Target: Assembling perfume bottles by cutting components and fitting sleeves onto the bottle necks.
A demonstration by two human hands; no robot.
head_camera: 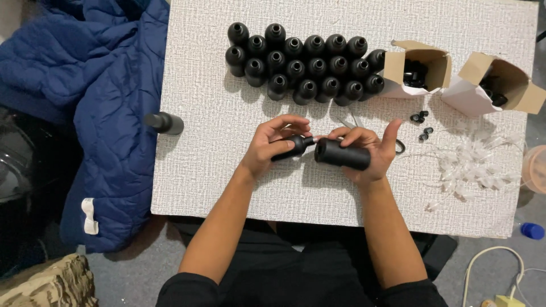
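I see my right hand [368, 152] wrapped around a matte black plastic bottle [343, 154], lying sideways near the middle of the white textured board [210, 119], neck pointing left. My left hand [272, 145] pinches a black cylindrical cap [292, 146] right at that neck, with a short pale piece between them that I cannot make out. Behind, toward the far edge, stands a cluster of open black bottles [304, 63] in rows. At the far right corner lie two open cardboard boxes [418, 68], their dark contents in shadow. Near the right edge, a heap of clear plastic tubes [472, 165] blurs together. One capped bottle [165, 123] lies at the left edge, against a blue quilted jacket [102, 96] cut off by the frame.
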